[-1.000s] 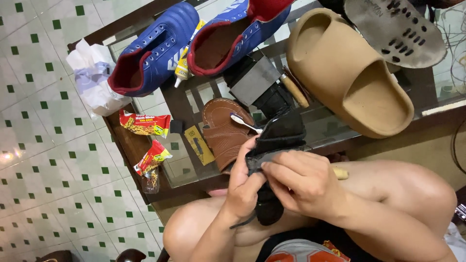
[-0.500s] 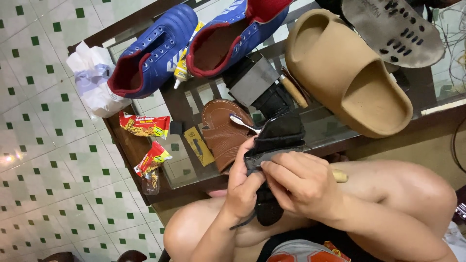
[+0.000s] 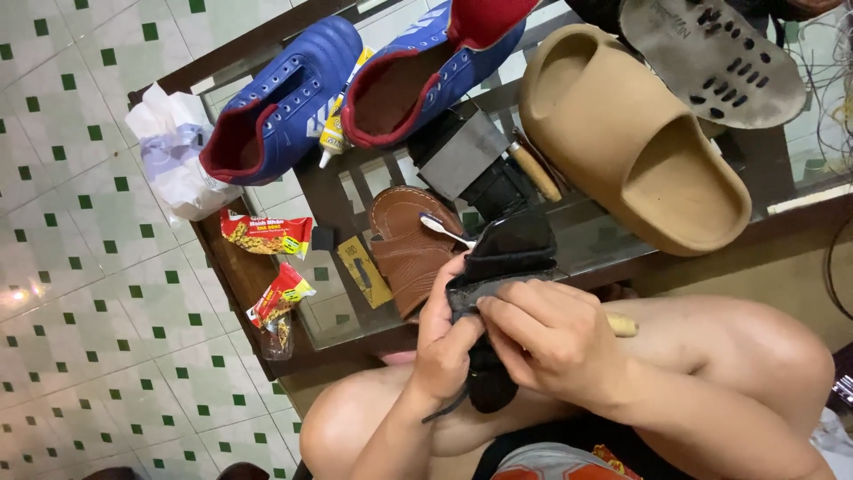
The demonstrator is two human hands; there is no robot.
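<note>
Both hands grip a black shoe point(image 3: 511, 253) over my lap. My left hand point(image 3: 447, 342) holds its lower side, thumb on the grey edge. My right hand point(image 3: 551, 333) presses fingers on that same edge and also carries a wooden-handled tool whose end point(image 3: 624, 325) sticks out to the right. A black lace hangs below the left hand. A brown leather sandal point(image 3: 404, 244) with a small white brush point(image 3: 444, 229) on it lies just beyond the shoe on the glass table point(image 3: 586, 240).
On the table are two blue-and-red football boots point(image 3: 284, 102), a glue tube point(image 3: 336, 129), a tan slide point(image 3: 635, 142), a grey insole point(image 3: 711, 58), a black box and wooden-handled tool. Red snack wrappers point(image 3: 267, 236) and a white bag point(image 3: 173, 156) sit at the left edge. Green-dotted floor tiles lie left.
</note>
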